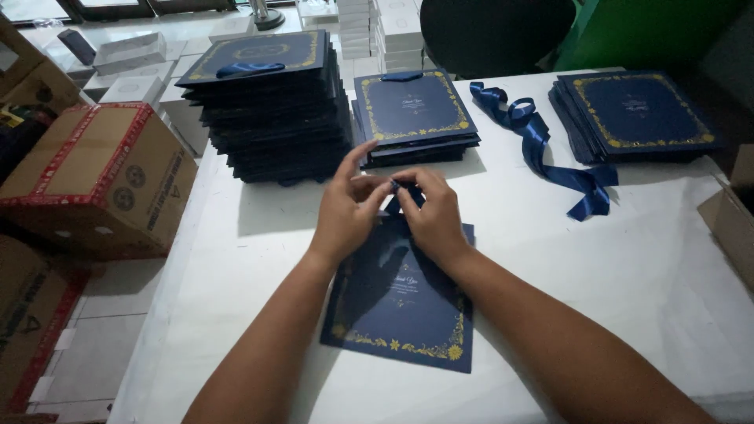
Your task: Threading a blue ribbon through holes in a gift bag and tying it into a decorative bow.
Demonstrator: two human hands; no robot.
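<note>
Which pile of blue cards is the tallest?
The pile at the far left, beside the brown box. It stands far higher than the middle pile and the right pile.

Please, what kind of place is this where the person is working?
Probably a small packing or craft workshop. Stacks of dark blue bags with gold borders sit on a white table, loose blue ribbon lies ready, and cardboard boxes stand beside it. Both hands, left hand and right hand, work ribbon on one bag.

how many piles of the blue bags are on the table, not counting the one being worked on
3: a tall stack at back left, a short stack behind the hands, and another short stack at back right.
</note>
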